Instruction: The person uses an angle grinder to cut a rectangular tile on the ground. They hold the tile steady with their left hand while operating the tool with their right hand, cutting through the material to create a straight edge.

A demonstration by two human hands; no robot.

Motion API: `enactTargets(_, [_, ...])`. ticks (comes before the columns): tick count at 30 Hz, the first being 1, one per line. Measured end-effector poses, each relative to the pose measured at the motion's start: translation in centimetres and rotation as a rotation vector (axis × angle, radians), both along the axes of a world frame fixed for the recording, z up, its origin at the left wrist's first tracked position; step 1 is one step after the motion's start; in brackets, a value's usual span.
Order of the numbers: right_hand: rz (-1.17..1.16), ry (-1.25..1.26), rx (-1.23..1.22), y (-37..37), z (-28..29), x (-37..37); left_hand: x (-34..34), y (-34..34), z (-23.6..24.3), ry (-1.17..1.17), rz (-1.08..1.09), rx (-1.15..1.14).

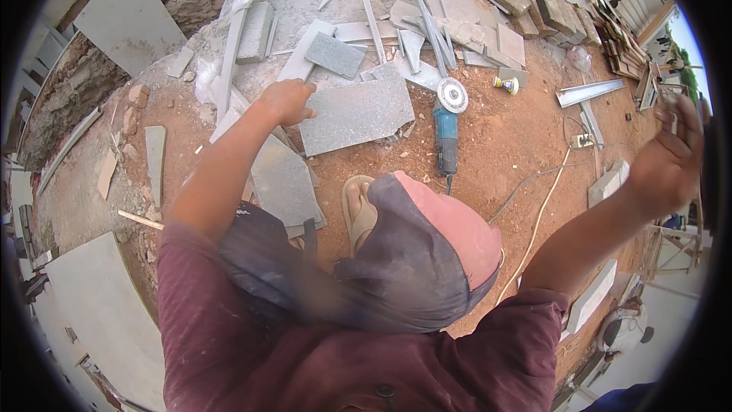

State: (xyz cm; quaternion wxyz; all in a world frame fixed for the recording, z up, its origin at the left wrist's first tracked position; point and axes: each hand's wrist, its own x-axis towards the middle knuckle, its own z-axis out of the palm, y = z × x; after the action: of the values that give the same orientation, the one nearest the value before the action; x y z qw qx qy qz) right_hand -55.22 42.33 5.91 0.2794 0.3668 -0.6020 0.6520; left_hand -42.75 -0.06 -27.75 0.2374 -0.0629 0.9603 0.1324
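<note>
My left hand is at the upper left corner of a pale grey stone slab. The thumb lies over its face and the fingers close around the corner, which the hand hides. My right hand is raised far out to the right, fingers curled; what is in them, if anything, is unclear. Right of the slab, a blue-green angle grinder with a pale disc lies on the ground. Just beyond the slab, a darker grey rectangular tile rests on a whitish strip.
Grey slabs lie by my left foot. Cut stone strips and offcuts pile up ahead, with stacked blocks at the far right. A cable crosses the reddish soil near a metal channel. A small yellow-and-white container lies beyond the grinder.
</note>
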Motion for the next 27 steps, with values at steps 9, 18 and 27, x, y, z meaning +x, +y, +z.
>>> enactTargets(9, [-0.618,-0.866,1.295,-0.9,-42.2,2.0,1.2,4.9,-2.2,-0.002,-0.063,-0.128])
enactTargets(18, [-0.701,-1.055,1.321,-2.2,-44.4,0.8,0.9,7.1,-8.4,0.120,-0.041,-0.162])
enactTargets(27, [-0.722,-1.039,1.300,-0.5,-45.4,0.3,1.1,7.5,-10.0,0.289,0.031,-0.045])
